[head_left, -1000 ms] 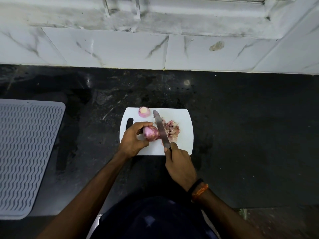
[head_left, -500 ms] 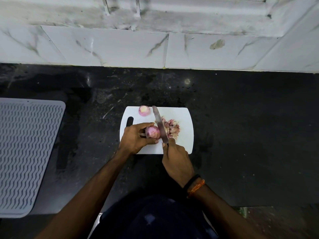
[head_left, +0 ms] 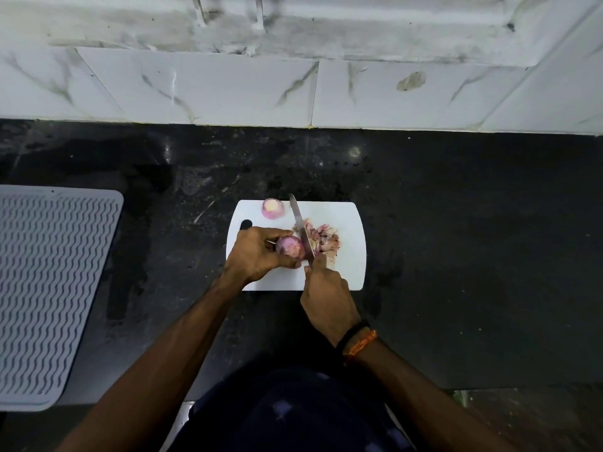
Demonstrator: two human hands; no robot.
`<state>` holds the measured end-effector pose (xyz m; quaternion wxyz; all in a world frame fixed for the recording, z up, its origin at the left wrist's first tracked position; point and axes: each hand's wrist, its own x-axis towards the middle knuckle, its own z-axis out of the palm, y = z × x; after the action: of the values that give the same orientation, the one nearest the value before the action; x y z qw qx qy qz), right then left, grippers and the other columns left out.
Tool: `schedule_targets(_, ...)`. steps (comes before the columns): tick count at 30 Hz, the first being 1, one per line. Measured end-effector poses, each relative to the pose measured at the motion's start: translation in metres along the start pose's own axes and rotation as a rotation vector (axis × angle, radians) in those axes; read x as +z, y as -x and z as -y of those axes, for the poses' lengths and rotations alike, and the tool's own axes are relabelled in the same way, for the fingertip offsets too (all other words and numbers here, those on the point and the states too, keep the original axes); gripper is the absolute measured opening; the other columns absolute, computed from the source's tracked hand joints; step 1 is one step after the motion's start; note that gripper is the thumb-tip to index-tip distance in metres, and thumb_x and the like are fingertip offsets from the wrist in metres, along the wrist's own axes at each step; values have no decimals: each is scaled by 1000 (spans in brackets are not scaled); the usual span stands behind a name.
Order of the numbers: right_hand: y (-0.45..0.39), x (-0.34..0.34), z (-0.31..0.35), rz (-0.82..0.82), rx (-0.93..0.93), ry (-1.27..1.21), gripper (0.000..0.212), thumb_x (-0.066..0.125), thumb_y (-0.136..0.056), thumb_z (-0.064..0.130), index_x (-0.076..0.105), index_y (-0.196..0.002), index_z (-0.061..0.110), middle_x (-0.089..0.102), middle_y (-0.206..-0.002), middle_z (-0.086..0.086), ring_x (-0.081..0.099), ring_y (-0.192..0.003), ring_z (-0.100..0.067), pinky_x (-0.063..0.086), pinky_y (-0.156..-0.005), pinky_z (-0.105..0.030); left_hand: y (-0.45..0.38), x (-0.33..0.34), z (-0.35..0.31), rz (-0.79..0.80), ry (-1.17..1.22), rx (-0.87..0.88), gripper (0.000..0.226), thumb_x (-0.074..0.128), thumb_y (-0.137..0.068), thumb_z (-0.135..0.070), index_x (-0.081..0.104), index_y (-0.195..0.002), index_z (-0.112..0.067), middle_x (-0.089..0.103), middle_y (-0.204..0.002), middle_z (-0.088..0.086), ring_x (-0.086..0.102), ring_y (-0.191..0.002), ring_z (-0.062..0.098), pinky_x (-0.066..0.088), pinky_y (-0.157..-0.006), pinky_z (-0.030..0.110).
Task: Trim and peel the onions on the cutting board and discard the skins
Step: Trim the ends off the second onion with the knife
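Slightly shifted left, the knife meets the onion clamped in left hand; right hand grips its handle on cutting board, skins beside, peeled onion behind, grey mat left

A dark, speckled stone worktop fills the middle of the view, glossy enough to catch small glints of light. Behind it runs a wall of white marble-look tiles with grey veins; one tile carries a brownish smudge. Above the tiles is a grimy pale ledge, perhaps a window sill. A grey ribbed mat lies at the left edge.
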<state>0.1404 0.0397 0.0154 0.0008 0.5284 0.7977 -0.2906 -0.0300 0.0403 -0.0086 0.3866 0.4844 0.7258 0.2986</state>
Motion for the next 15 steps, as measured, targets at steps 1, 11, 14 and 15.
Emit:
schedule_targets(1, 3, 0, -2, 4, -3, 4, 39, 41, -103, 21, 39, -139, 7, 67, -110, -12, 66, -93, -27, 53, -85, -35, 0, -1, 0, 2, 3, -9, 56, 93, -61, -24, 75, -113, -14, 71, -97, -8, 60, -78, -6, 43, -68, -3)
schedule_targets(11, -1, -1, 1, 33, 13, 32, 46, 46, -98, 15, 36, -142, 5, 66, -111, -12, 66, -96, -29, 51, -87, -36, 4, 3, 1, -13, 16, -9, 61, 94, -60, -22, 73, -116, -11, 75, -105, 0, 64, -83, 2, 44, -71, -1)
schedule_targets(14, 14, -1, -1, 36, 27, 34, 46, 44, -99, 17, 35, -143, 5, 66, -113, -13, 66, -96, -28, 52, -86, -34, 5, 4, 0, -39, 63, -17, 58, 94, -61, -20, 74, -115, -11, 72, -100, -7, 63, -82, -4, 44, -70, -1)
schedule_targets(15, 19, -1, -2, 42, 33, 25, 44, 44, -100, 17, 35, -141, 6, 65, -114, -13, 66, -97, -28, 51, -87, -34, 6, 4, -1, -38, 60, -13, 57, 93, -62, -20, 74, -115, -11, 70, -100, -8, 62, -82, -5, 44, -70, -1)
